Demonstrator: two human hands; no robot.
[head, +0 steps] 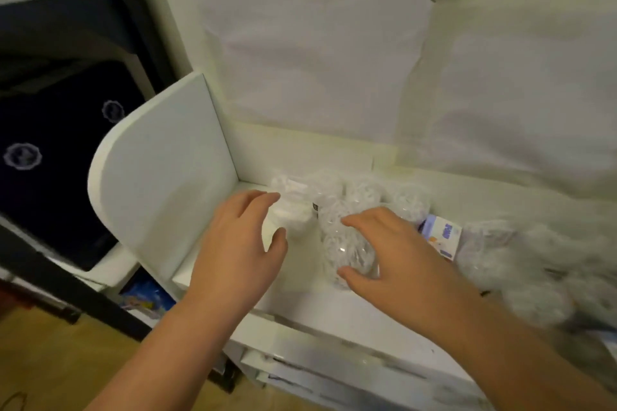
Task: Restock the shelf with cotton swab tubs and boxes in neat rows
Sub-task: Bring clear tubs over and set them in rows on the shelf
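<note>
Several clear round cotton swab tubs [364,193] stand on the white shelf [300,277], against its back wall. One clear tub [347,247] stands nearer the front. My right hand [397,257] curls around this front tub, fingers over its top and thumb at its base. My left hand [237,250] hovers open to the left of it, fingers spread, holding nothing. A small purple and white box [440,233] lies just right of my right hand. More clear tubs [534,264] are heaped on the right, blurred.
A white curved side panel [160,177] bounds the shelf on the left. A white paper-covered back wall [334,60] rises behind. Dark shelving with navy packages [50,143] stands at far left. A lower white shelf edge [334,360] and wooden floor [50,360] lie below.
</note>
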